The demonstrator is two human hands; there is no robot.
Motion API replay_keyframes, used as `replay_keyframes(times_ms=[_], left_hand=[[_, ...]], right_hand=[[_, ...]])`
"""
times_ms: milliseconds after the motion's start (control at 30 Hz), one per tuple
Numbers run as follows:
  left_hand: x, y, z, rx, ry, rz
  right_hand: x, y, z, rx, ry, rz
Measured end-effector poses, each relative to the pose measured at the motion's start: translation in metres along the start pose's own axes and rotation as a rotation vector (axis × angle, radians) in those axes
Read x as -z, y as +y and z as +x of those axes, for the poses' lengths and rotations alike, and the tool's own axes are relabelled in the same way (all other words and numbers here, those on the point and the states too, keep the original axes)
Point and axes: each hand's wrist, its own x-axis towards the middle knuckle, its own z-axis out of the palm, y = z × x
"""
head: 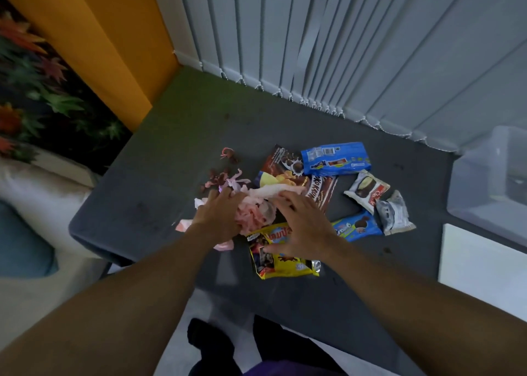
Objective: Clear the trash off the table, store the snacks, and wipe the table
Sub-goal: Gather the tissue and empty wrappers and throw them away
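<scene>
On the dark grey table [159, 176] lies a heap of crumpled pink and white trash [253, 210]. My left hand [216, 216] grips the heap from its left side, fingers curled into it. My right hand [302, 221] presses on its right side with fingers spread, over a yellow snack bag [285, 264]. Behind the heap sit a brown cereal pack [288, 167] and a blue biscuit pack [335, 159]. To the right lie a white chocolate-pie wrapper [366, 189], a silver wrapper [395, 213] and a small blue pack [356, 226]. Brown crumbs and pink scraps [225, 173] lie at the far left.
A clear plastic bin [490, 182] stands at the table's right end. Vertical blinds [342, 48] hang behind the table, with a yellow wall [114, 33] at the left. A white sofa with a teal cushion [22, 247] is at lower left.
</scene>
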Motion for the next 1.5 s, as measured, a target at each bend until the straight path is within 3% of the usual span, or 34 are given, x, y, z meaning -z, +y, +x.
replay_keyframes(times_ms=[367, 767, 900, 1133, 1500], left_hand=[[0.010, -0.013, -0.020, 0.070, 0.128, -0.158], [0.045, -0.034, -0.053, 0.176, 0.247, -0.158], [0.044, -0.043, -0.061, 0.208, 0.205, -0.124], [0.019, -0.043, -0.055, 0.182, 0.017, -0.156], [0.007, -0.026, -0.042, 0.146, 0.028, -0.052]], right_hand=[[-0.015, -0.003, -0.001, -0.040, -0.107, 0.153], [0.017, -0.010, 0.023, -0.113, -0.025, 0.249], [0.014, -0.011, 0.028, -0.126, 0.024, 0.254], [-0.002, -0.020, 0.027, -0.116, -0.051, 0.252], [-0.016, -0.009, 0.025, -0.135, -0.077, 0.209]])
